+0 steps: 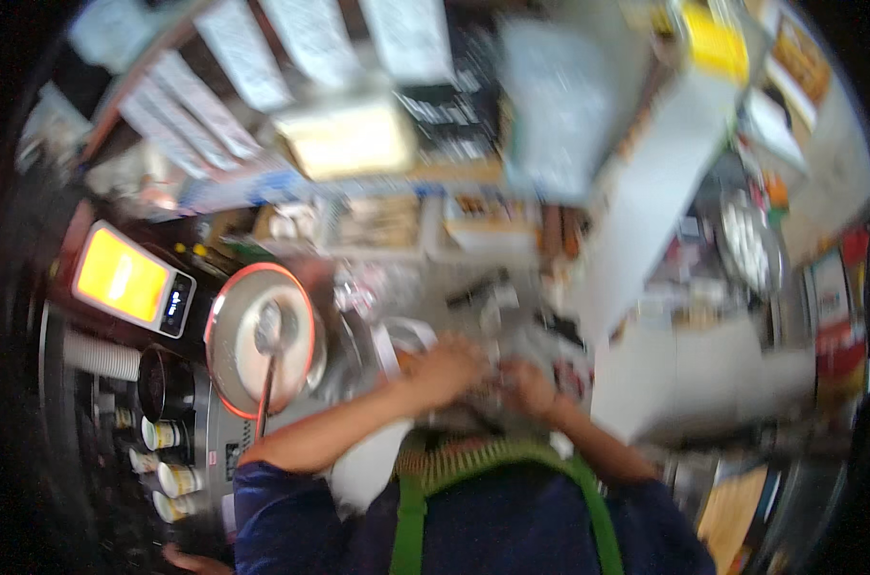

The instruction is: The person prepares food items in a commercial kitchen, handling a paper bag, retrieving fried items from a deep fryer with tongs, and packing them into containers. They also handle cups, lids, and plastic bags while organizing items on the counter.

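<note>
Both of my hands are close together over the counter, just beyond the green apron strap (492, 456) at my chest. My left hand (453, 370), palm down, is over a blurred grey area with clear plastic; what it touches is too smeared to tell. Close by on its right, my right hand (528, 388) has bent fingers near crumpled clear plastic (568, 370). Left of my left arm stands a large round pot (223, 381) with an orange rim, holding a milky white liquid and a metal ladle (268, 330).
A payment terminal (122, 277) with a lit yellow screen stands at the left, above cups (165, 435). Paper slips (241, 57) hang at the top. A metal bowl (755, 241) of white pieces is at the right. Another person's hand (194, 560) shows at the lower left.
</note>
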Demonstrator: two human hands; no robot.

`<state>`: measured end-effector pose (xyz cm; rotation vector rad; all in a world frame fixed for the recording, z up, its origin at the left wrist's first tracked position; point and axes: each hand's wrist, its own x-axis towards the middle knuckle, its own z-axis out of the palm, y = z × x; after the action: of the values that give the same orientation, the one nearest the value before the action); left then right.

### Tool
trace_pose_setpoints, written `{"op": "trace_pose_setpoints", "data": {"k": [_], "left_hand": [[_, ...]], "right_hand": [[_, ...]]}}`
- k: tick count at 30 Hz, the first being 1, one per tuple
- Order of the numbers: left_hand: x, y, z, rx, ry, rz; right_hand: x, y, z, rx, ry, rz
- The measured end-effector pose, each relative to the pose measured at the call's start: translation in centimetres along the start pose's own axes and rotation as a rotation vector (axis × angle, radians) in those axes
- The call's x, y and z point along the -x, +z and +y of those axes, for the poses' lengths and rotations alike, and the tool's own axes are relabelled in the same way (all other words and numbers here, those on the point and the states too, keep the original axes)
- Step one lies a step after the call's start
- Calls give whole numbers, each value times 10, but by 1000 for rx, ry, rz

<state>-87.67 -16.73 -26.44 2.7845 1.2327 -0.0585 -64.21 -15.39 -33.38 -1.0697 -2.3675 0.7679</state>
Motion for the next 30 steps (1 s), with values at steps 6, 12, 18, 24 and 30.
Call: {"op": "trace_pose_setpoints", "data": {"k": [6,12,18,24,30], "left_hand": [[13,-28,16,185,-138,97],[1,-29,12,300,-120,139],[5,-29,15,316,-163,181],[-2,-32,17,310,-129,249],[4,-28,21,336,-180,276]], "right_hand": [[82,-11,98,459,325,161],[76,-2,115,496,496,-149],[26,-12,159,623,267,-4],[-13,-17,210,540,201,-268],[24,-67,74,243,54,-11]]}}
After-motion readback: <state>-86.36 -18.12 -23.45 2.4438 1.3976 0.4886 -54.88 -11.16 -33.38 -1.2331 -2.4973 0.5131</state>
